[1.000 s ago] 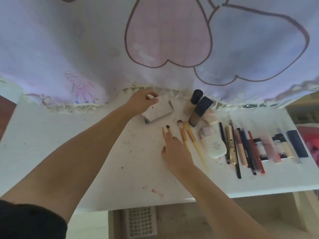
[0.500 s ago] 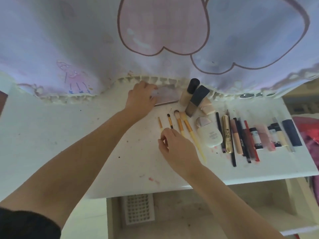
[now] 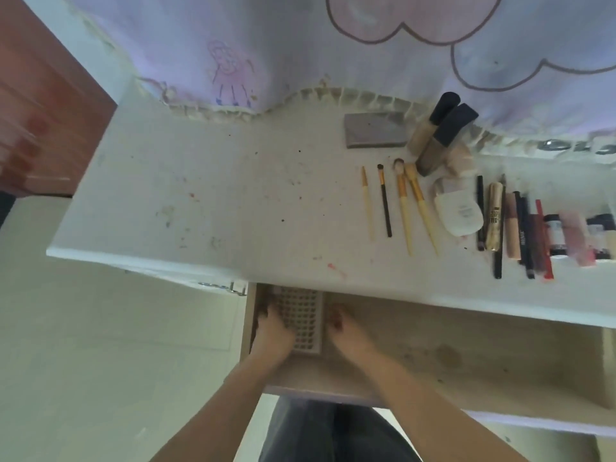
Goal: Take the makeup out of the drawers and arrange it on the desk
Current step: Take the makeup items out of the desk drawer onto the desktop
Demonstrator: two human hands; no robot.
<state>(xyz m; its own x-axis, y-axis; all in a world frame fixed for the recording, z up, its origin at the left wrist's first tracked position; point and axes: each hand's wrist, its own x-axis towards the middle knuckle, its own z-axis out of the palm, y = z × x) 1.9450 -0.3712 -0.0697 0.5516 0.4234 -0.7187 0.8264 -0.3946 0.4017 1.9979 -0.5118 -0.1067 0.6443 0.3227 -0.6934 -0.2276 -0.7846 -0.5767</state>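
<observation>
A single head-worn camera looks steeply down and forward from above the person's own forearms. It faces the white desk (image 3: pixel 206 201), whose far edge meets the painted wall near the top of the frame, and sits close over the open drawer (image 3: pixel 433 355) below. The wide lens bends the desk's edges; no second view overlaps.

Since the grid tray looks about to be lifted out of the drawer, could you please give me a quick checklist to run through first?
1. Drawer pulled open far enough: ok.
2. Left hand at the left side of the grid tray: ok.
3. Right hand at its right side: ok.
4. Firm grip on the tray: cannot tell, the fingers are blurred.
5. Bare desk space left of the brushes: ok.
6. Tray contents secure: cannot tell.
</observation>
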